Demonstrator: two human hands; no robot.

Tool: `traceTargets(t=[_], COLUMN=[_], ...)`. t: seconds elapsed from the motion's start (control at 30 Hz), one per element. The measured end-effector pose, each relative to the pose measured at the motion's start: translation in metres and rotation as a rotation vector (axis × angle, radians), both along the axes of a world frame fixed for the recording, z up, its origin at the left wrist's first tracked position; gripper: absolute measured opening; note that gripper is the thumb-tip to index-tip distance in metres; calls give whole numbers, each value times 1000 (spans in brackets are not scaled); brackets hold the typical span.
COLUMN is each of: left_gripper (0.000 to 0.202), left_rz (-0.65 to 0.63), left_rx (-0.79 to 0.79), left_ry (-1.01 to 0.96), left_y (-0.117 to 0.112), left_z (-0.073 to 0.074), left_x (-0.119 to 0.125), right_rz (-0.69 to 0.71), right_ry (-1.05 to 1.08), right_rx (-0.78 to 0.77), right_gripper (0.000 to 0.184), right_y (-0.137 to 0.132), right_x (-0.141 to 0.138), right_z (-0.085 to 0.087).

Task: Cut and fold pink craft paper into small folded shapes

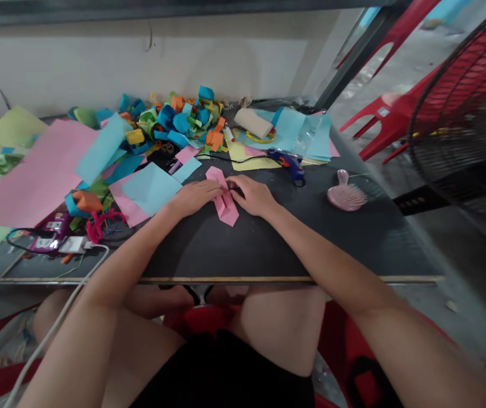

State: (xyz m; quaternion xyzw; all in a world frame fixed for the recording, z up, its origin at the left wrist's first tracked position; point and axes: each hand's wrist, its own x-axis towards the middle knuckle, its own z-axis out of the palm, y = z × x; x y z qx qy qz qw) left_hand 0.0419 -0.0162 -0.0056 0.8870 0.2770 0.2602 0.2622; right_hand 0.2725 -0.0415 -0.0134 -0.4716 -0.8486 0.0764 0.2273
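A folded pink paper [228, 214] lies on the dark table in front of me, long and narrow with pointed ends and creases along its middle. From the left, my left hand [197, 195] reaches over it, fingers together and fingertips pressed on the fold. My right hand [251, 195] grips the opposite edge, thumb and forefinger bent at the paper. Both hands touch the paper near its middle, and the fingertips partly hide the fold there. Just beyond the left hand is a small light-blue paper strip [187, 169].
Behind are a heap of coloured folded-paper pieces [179, 122], a cardboard roll [253, 123] and a blue glue gun [289, 162]. A pink hairbrush [346, 194] lies right. Large pink paper [43, 170], a purple device [51, 232] and a white cable [71, 306] are left. A fan [468, 113] stands right.
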Motion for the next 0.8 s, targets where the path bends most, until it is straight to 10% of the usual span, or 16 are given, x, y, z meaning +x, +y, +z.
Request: traceTargets(t=[0.33, 0.8], left_gripper=[12, 28], left_rz=[31, 13], left_rx=[-7, 353], left_ry=[-118, 244], left_y=[1, 2], left_z=[-3, 6], left_x=[-9, -22], right_rz=[186, 224], right_ry=[-73, -55], right_rx=[47, 124], right_gripper=[34, 32], right_y=[7, 6], right_x=[-4, -5], right_z=[-2, 5])
